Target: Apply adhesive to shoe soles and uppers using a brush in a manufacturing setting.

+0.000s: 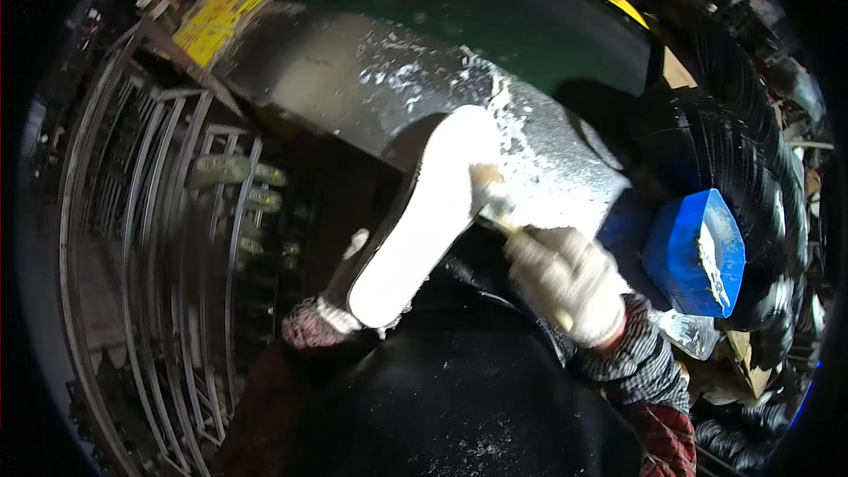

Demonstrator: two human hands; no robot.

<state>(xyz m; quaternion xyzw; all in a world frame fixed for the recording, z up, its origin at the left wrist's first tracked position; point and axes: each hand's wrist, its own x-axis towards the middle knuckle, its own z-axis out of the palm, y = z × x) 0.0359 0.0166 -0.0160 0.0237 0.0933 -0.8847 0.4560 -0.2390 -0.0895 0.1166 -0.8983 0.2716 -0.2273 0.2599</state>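
Note:
A bright white shoe sole [433, 203] lies tilted over the near edge of the bench, its broad end pointing away from me. My left hand [356, 243], in a glove, holds it from beneath; only a whitish fingertip shows at the sole's left edge, and the rest is hidden. On the right, my right hand [570, 283] in a white glove is closed around the handle of a brush [486, 178]. The bristles touch the sole's right edge near the broad end. That hand is slightly blurred.
A metal plate [327, 79] spattered with white covers the bench's near edge, before a dark green surface [495, 18]. At left stands a metal rack [168, 177] holding several shoes [221, 170]. A blue container [689, 256] sits at right, by stacked black ribbed pieces [707, 141].

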